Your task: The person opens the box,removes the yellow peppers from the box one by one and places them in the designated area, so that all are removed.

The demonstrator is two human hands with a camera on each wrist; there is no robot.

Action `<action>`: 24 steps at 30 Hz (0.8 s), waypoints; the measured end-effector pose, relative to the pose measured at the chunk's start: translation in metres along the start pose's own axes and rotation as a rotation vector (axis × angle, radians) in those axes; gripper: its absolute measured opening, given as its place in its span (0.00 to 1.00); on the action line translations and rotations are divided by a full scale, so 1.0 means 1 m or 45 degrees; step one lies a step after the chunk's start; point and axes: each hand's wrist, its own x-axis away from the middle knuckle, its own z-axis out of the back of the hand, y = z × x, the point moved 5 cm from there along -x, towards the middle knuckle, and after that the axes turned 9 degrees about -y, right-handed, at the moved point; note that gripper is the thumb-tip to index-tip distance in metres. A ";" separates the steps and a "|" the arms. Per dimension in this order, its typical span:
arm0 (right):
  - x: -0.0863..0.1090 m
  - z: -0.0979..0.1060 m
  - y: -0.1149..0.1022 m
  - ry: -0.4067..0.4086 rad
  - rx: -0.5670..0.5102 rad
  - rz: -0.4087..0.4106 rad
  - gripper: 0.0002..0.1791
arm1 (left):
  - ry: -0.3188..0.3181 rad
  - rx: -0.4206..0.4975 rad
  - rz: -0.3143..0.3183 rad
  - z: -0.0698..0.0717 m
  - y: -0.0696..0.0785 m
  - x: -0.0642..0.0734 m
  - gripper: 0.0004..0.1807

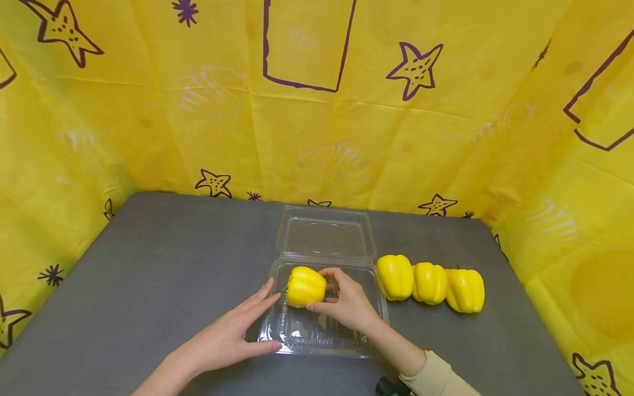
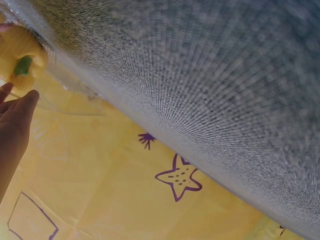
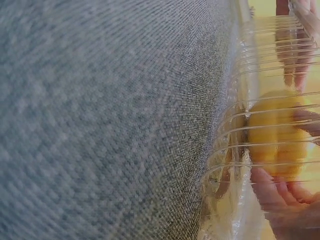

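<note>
A yellow bell pepper [image 1: 306, 287] lies on its side in the base of a clear plastic clamshell container [image 1: 337, 349], its green stem toward the left. My right hand [image 1: 351, 303] holds it from the right between thumb and fingers. At the container's left edge, my left hand [image 1: 231, 335] rests with fingers extended and thumb spread near the front corner. The hinged lid [image 1: 326, 237] lies folded back, away from me. Through ribbed clear plastic, the right wrist view shows the pepper [image 3: 275, 135] blurred. Only part of the left hand [image 2: 15, 122] appears in the left wrist view.
Three more yellow bell peppers [image 1: 430, 284] stand in a row right of the container, the nearest close to its edge. A grey cloth covers the table [image 1: 187, 251]. Yellow printed curtains [image 1: 320, 133] enclose the back and sides. A black-and-green strap [image 1: 392, 391] lies by the right sleeve.
</note>
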 end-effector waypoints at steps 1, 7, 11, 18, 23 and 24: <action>0.000 0.000 0.000 0.001 -0.003 0.000 0.37 | 0.000 0.000 -0.001 0.000 0.000 0.000 0.51; 0.001 0.001 0.001 0.004 -0.006 -0.001 0.36 | 0.006 -0.002 -0.009 0.000 0.000 -0.001 0.51; 0.001 0.001 0.001 0.004 0.004 -0.003 0.37 | 0.013 -0.007 -0.015 0.000 0.000 -0.001 0.51; 0.004 0.001 0.000 -0.001 -0.001 -0.014 0.36 | 0.003 0.001 -0.005 0.000 0.001 -0.001 0.51; 0.005 0.002 -0.001 0.001 0.001 -0.013 0.36 | 0.007 -0.001 -0.009 0.000 0.001 0.000 0.51; 0.005 0.002 -0.001 0.005 -0.003 -0.015 0.36 | 0.009 -0.003 -0.010 0.000 0.001 0.000 0.51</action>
